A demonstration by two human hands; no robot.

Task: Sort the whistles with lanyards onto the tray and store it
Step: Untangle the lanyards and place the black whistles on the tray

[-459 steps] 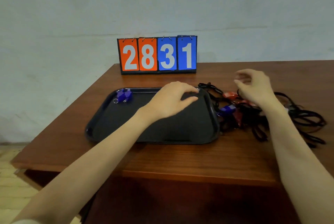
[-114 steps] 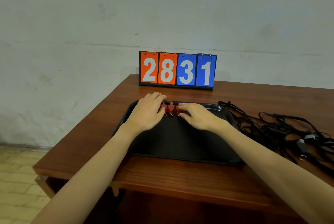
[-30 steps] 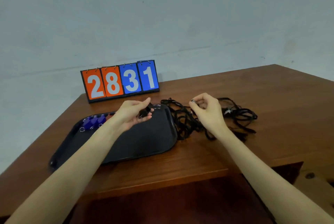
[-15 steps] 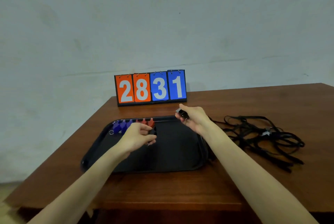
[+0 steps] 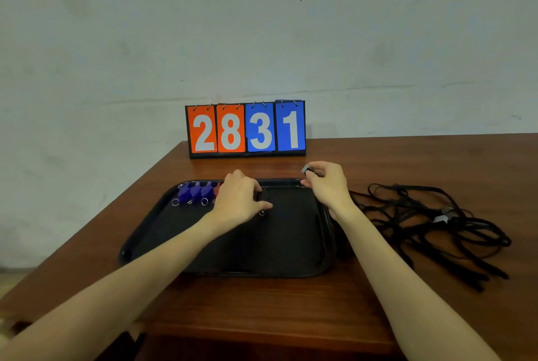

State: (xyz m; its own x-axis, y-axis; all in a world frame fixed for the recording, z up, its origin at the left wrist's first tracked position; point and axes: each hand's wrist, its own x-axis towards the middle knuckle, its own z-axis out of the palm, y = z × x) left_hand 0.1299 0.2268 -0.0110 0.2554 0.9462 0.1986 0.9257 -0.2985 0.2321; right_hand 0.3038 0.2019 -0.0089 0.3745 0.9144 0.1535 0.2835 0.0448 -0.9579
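A black tray (image 5: 291,256) lies on the brown table. Three blue whistles (image 5: 193,192) with key rings stand in a row along its far left rim, and a red whistle (image 5: 217,189) shows beside them, partly hidden by my left hand. My left hand (image 5: 240,200) pinches a black whistle (image 5: 263,194) low over the tray's far middle. My right hand (image 5: 326,183) is above the tray's far right corner and holds another black whistle (image 5: 307,170) by its grey mouthpiece end. A tangle of black lanyards (image 5: 431,226) lies on the table to the right.
A flip scoreboard (image 5: 246,128) reading 2831 stands at the table's back edge against a pale wall. The table's left edge (image 5: 102,229) drops off close to the tray. Small grey clips (image 5: 444,215) sit among the lanyards.
My left hand has carried its black whistle toward the far rim beside the red ones. My right hand moved a little right, toward the tray's far right corner, still holding its whistle.
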